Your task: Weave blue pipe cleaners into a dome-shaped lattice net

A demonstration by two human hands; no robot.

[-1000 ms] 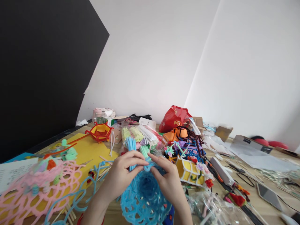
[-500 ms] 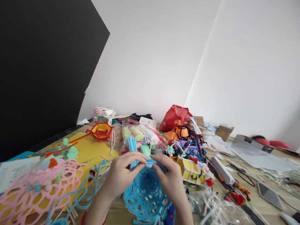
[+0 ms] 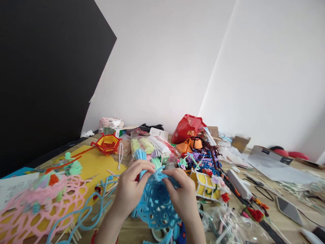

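Note:
Both my hands hold a blue pipe-cleaner mesh basket [image 3: 157,206] just above the wooden table. My left hand [image 3: 132,189] grips its left side, fingers curled and pinching at the top rim. My right hand [image 3: 181,195] closes on the right side, fingertips meeting the left ones at a small blue loop [image 3: 159,175] on the rim. Right behind the hands lies a clear bag of pastel pipe cleaners [image 3: 152,149].
A pink mesh piece [image 3: 30,210] lies on yellow paper [image 3: 101,164] at the left, with loose blue pipe cleaners [image 3: 86,213]. A red-yellow basket [image 3: 108,143], a yellow-white basket [image 3: 207,186], a red bag [image 3: 188,127], a white bar [image 3: 236,184] and a phone [image 3: 289,210] crowd the table.
The blue basket has tilted up between my hands, its opening turning away from me, and both hands have shifted slightly higher on the rim.

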